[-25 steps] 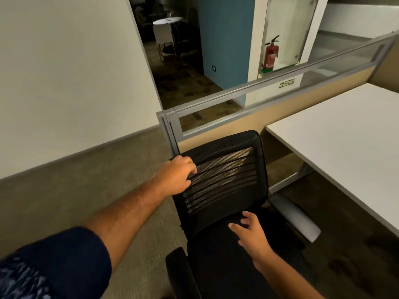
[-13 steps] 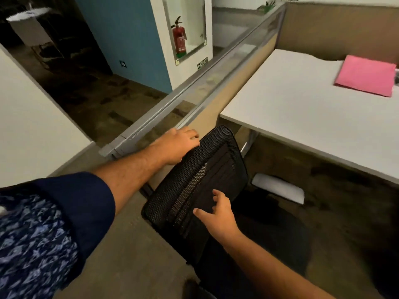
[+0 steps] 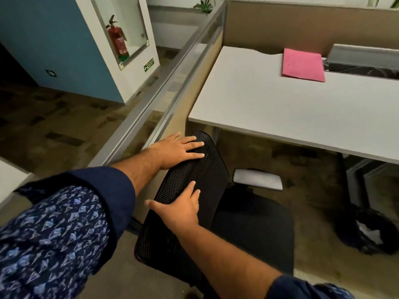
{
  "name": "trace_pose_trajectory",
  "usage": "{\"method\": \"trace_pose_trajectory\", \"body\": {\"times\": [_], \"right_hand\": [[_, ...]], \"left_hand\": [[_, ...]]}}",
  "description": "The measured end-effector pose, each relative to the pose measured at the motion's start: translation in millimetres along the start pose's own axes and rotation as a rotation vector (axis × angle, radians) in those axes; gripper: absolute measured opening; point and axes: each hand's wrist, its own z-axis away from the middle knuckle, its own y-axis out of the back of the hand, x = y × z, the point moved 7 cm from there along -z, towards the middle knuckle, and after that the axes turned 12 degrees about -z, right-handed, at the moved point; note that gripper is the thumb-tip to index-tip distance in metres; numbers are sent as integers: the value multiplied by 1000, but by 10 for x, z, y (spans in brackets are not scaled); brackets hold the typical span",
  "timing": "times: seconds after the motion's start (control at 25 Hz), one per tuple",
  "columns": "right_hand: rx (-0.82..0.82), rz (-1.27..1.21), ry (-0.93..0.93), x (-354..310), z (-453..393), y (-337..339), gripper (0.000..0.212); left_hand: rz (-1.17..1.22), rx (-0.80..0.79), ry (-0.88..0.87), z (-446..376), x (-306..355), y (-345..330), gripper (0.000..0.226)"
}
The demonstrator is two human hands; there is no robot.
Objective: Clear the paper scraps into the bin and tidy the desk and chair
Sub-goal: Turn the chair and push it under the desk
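A black office chair stands beside the white desk, its mesh backrest turned toward me and its dark seat pointing under the desk. My left hand lies flat on the top edge of the backrest, fingers stretched out. My right hand grips the backrest's left edge lower down, thumb around the rim and fingers on the mesh. A bin with a black liner and white paper inside sits on the floor at the right, under the desk.
A pink folder lies at the back of the desk beside an open cable tray. A glass-topped partition runs along the left of the chair. The chair's grey armrest is below the desk edge.
The chair has swung round and now faces the desk. My left hand went from gripping the backrest top to lying flat on it. My right hand moved from the seat onto the backrest edge.
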Motion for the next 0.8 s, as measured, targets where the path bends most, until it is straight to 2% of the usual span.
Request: {"method": "trace_pose_trajectory", "body": {"times": [0.28,0.8], "right_hand": [[10,35,-35,-13,-71,-24,149],[-19,64,0,15,-130,431,145]], "left_hand": [[-10,-56,-56,-200,20,57,111],[71,-160,-14,-587,122,408,124]]}}
